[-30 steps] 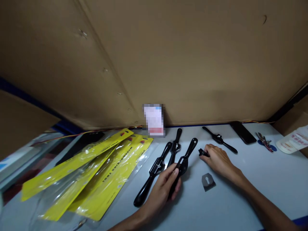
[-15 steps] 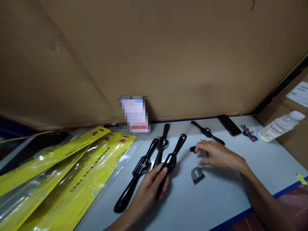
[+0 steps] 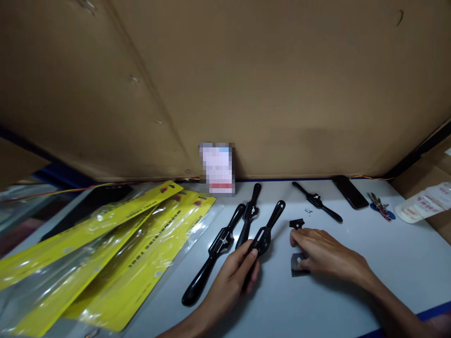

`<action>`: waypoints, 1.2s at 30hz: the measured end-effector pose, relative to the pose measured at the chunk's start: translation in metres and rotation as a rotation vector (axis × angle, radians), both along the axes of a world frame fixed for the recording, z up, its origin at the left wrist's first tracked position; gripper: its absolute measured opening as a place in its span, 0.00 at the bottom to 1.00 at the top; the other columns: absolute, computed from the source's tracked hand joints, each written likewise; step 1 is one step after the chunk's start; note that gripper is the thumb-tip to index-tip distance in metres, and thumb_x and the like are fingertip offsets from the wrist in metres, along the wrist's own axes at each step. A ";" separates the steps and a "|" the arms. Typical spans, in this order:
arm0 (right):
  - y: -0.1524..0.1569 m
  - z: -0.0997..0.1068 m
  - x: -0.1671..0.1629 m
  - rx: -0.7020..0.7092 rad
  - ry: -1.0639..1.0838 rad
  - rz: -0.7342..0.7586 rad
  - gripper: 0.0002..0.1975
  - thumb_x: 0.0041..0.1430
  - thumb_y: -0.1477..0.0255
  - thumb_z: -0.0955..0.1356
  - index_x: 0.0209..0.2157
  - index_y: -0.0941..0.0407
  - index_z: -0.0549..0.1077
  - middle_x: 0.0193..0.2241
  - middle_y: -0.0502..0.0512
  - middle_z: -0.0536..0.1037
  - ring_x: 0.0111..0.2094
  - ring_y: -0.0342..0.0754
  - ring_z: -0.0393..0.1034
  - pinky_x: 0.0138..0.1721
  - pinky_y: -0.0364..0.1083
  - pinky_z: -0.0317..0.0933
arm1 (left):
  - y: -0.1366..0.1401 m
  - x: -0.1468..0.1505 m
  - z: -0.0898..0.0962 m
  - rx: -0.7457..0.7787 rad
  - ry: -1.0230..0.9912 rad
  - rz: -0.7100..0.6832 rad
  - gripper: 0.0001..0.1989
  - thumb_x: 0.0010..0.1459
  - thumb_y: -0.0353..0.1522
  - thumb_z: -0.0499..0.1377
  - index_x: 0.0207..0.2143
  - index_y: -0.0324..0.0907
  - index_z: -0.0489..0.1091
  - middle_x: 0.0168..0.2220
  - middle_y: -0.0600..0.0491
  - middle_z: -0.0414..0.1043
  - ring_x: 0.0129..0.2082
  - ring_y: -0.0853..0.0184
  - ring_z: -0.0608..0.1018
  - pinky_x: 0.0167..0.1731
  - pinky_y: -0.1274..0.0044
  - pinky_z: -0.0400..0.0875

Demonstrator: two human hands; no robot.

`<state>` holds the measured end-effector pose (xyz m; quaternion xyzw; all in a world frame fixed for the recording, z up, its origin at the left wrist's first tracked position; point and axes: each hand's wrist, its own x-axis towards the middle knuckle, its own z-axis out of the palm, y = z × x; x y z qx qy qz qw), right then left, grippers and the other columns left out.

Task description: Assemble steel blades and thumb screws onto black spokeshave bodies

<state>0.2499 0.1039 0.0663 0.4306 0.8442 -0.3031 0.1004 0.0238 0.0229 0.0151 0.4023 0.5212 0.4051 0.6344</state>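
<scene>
My left hand [image 3: 241, 270] is wrapped round the lower handle of a black spokeshave [image 3: 264, 237], tilted with its holed upper handle pointing away. No blade shows in its throat. My right hand [image 3: 322, 253] is over the table, thumb and fingers apart. Its thumb overlaps the edge of a flat grey blade [image 3: 296, 266] with a keyhole slot. Just beyond the fingers lies a small black cap plate [image 3: 296, 224]. A silver thumbscrew [image 3: 308, 212] rests farther back. Left of the held tool lie two assembled spokeshaves, one nearer [image 3: 213, 253] and one behind [image 3: 251, 213].
Another spokeshave [image 3: 317, 201], a dark phone [image 3: 350, 191], keys [image 3: 380, 206] and a white bottle [image 3: 424, 204] lie at the back right. Yellow-carded plastic packages [image 3: 141, 263] overlap at left. A blurred-out upright item [image 3: 218, 169] leans on the cardboard wall [image 3: 282, 94].
My right hand has come away from the black cap plate and moved down to the grey blade. My left hand keeps its hold on the spokeshave. The whole view has shifted slightly.
</scene>
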 end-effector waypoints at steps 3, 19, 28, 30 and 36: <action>-0.001 0.004 0.002 0.003 -0.044 0.020 0.16 0.55 0.67 0.74 0.44 0.54 0.70 0.46 0.57 0.76 0.46 0.57 0.70 0.46 0.52 0.61 | 0.000 0.001 0.000 -0.005 -0.005 0.006 0.27 0.55 0.57 0.61 0.28 0.44 0.60 0.19 0.62 0.62 0.14 0.76 0.60 0.13 0.83 0.50; -0.006 -0.003 -0.005 -0.034 0.240 -0.021 0.11 0.54 0.75 0.73 0.22 0.56 0.71 0.27 0.49 0.70 0.31 0.46 0.65 0.33 0.45 0.55 | -0.003 0.002 -0.011 -0.027 0.009 -0.015 0.29 0.55 0.62 0.56 0.30 0.45 0.61 0.20 0.62 0.61 0.13 0.76 0.59 0.10 0.84 0.51; -0.011 -0.032 -0.039 -0.649 0.828 -0.476 0.21 0.56 0.55 0.73 0.25 0.54 0.65 0.20 0.50 0.76 0.18 0.41 0.68 0.21 0.42 0.63 | -0.006 0.005 -0.020 0.104 0.078 0.101 0.27 0.59 0.57 0.57 0.35 0.42 0.70 0.24 0.59 0.62 0.23 0.70 0.62 0.21 0.79 0.58; -0.014 -0.037 -0.043 -0.679 0.817 -0.486 0.22 0.55 0.54 0.73 0.25 0.54 0.64 0.20 0.51 0.76 0.18 0.42 0.69 0.20 0.41 0.64 | -0.004 0.004 -0.015 0.182 0.130 0.043 0.24 0.62 0.53 0.56 0.33 0.41 0.70 0.27 0.55 0.68 0.27 0.67 0.67 0.27 0.77 0.64; -0.019 -0.047 -0.051 -0.611 0.875 -0.518 0.24 0.54 0.51 0.73 0.25 0.54 0.63 0.17 0.47 0.73 0.15 0.39 0.65 0.16 0.40 0.62 | 0.000 0.002 -0.011 0.274 0.110 -0.089 0.17 0.65 0.45 0.55 0.35 0.40 0.71 0.33 0.51 0.76 0.36 0.62 0.76 0.40 0.73 0.69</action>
